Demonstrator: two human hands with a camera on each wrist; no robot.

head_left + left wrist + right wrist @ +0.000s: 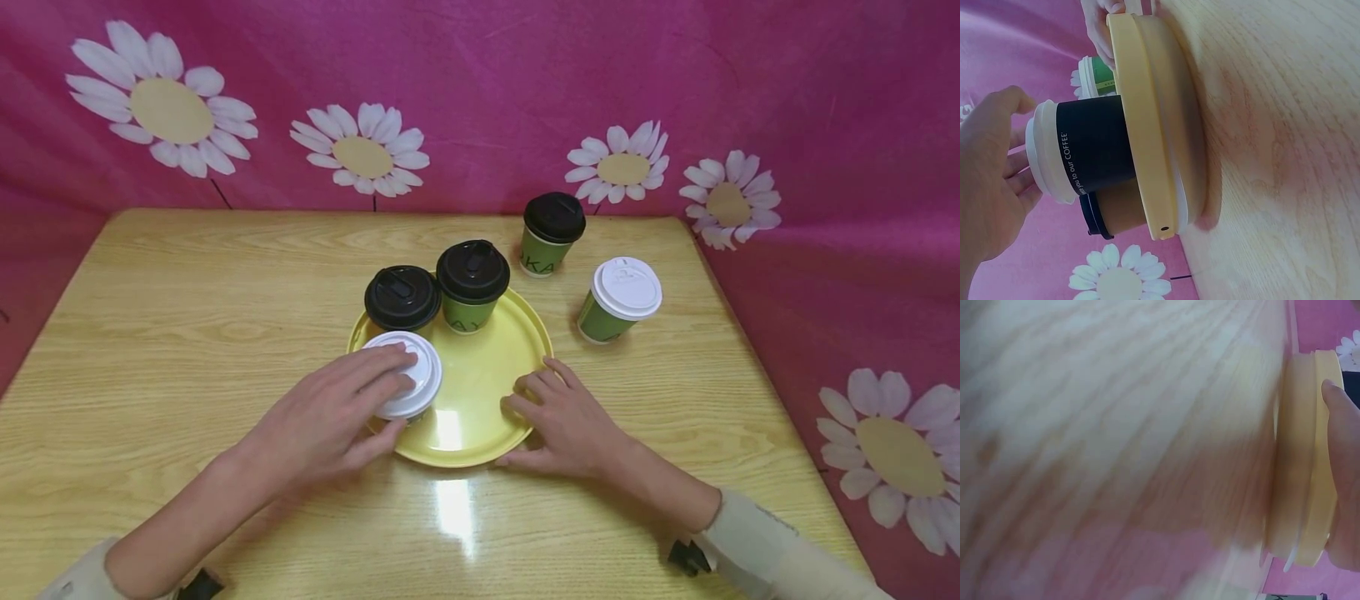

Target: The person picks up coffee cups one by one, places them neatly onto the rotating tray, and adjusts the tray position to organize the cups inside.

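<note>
My left hand (330, 412) lies over a paper coffee cup with a white lid (427, 379), fingers on the lid and thumb beside it. In the left wrist view this cup (1094, 144) has a black wall with white lettering and stands upright on a round yellow tray (480, 433). Two black-lidded cups share the tray: one (402, 297) behind the white lid, the other, green (471, 287), touching it on the right. My right hand (566, 421) holds the tray's right rim, thumb (1338, 409) against the outer side and fingers over the edge.
Right of the tray, a green cup with a white lid (618, 300) stands on the wooden table (187, 333). Farther back is a green cup with a black lid (551, 233). A pink cloth with daisies (480, 92) hangs along the table's far edge.
</note>
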